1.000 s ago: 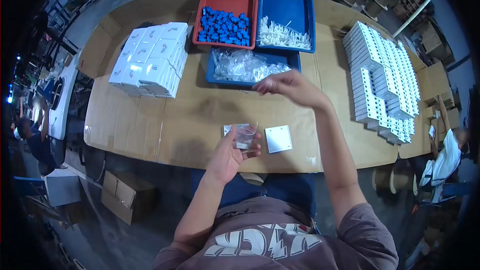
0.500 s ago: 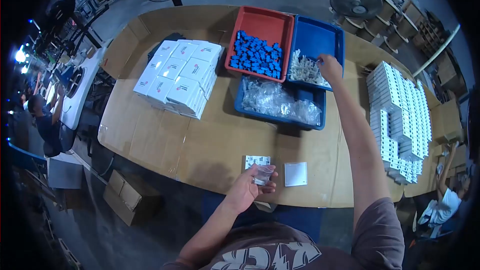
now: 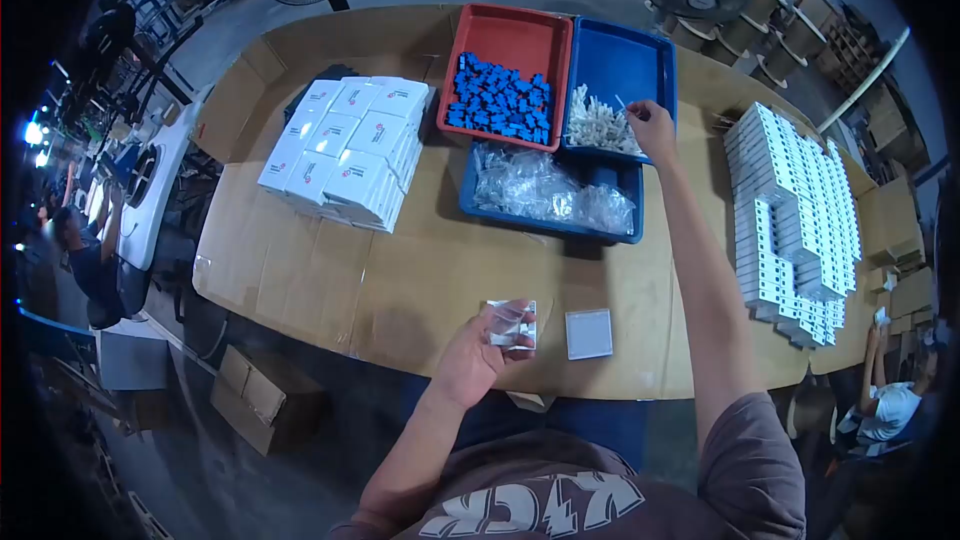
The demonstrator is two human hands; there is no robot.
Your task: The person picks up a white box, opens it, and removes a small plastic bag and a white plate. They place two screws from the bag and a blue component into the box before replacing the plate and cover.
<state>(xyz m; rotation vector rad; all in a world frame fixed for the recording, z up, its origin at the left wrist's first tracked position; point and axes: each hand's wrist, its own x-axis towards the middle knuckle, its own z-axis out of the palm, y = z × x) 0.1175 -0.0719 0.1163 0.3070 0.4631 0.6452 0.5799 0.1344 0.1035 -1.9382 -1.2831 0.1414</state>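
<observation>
My left hand [image 3: 472,358] holds a small clear plastic bag [image 3: 508,317] over a white faceplate-like piece [image 3: 529,339] near the table's front edge. The bag hides part of that piece. Just right of it a square white panel [image 3: 589,334] lies flat on the cardboard. Farther off, my right hand [image 3: 653,130] is closed, pinching a thin white stick-like part [image 3: 621,100] above the blue tray [image 3: 625,55]. A heap of similar small white parts [image 3: 597,124] fills the near end of this tray.
Left of the blue tray, a red tray [image 3: 515,30] holds blue connector-like pieces [image 3: 498,98]. Another blue tray [image 3: 635,225] contains clear bags [image 3: 545,187]. White boxes [image 3: 350,145] are stacked at left; white units [image 3: 795,230] at right. Other people [image 3: 888,408] work at both sides.
My right hand has lifted slightly from the white parts, and a thin white part now shows at its fingertips. My left hand still holds the bag. The whole view has shifted slightly.
</observation>
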